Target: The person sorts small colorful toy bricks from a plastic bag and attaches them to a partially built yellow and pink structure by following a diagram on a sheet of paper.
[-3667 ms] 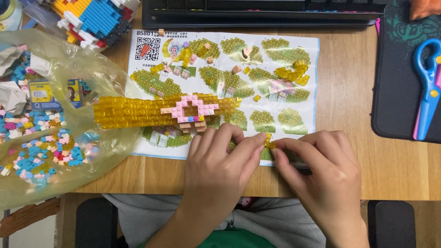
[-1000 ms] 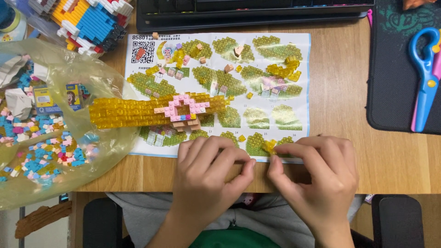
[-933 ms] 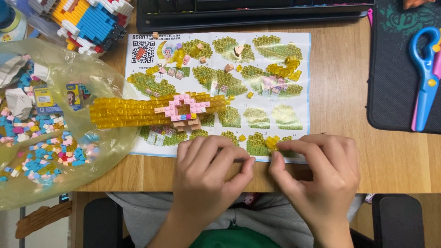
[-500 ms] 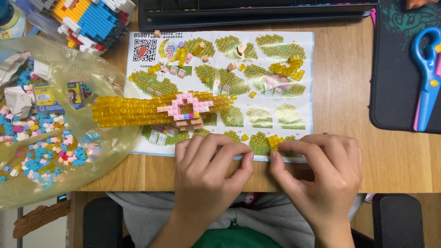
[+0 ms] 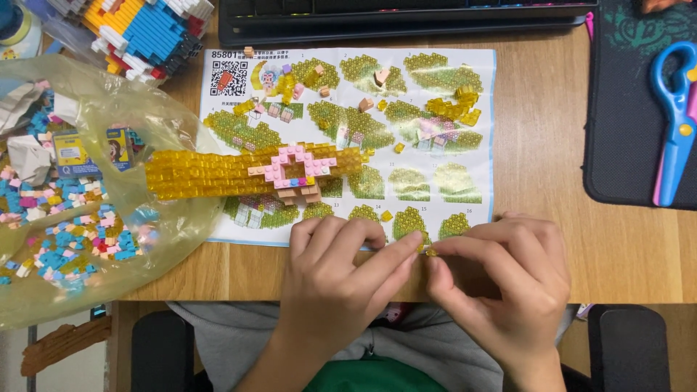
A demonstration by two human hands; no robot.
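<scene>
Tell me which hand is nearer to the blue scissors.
Right. The right hand sits at the table's front edge, below and left of the blue scissors on the dark mat. The left hand lies farther left.

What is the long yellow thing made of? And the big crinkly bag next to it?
The long yellow bar looks like clear, glossy plastic bricks: studs show, and light passes through. The bag seems thin, soft see-through plastic, yellowish and wrinkled, with small bricks visible inside.

Two hands [image 5: 341, 279], one instruction sheet [image 5: 435, 196], one plastic bag [image 5: 87, 218], one scissors [image 5: 675, 123], one keyboard [image 5: 406, 18]
</scene>
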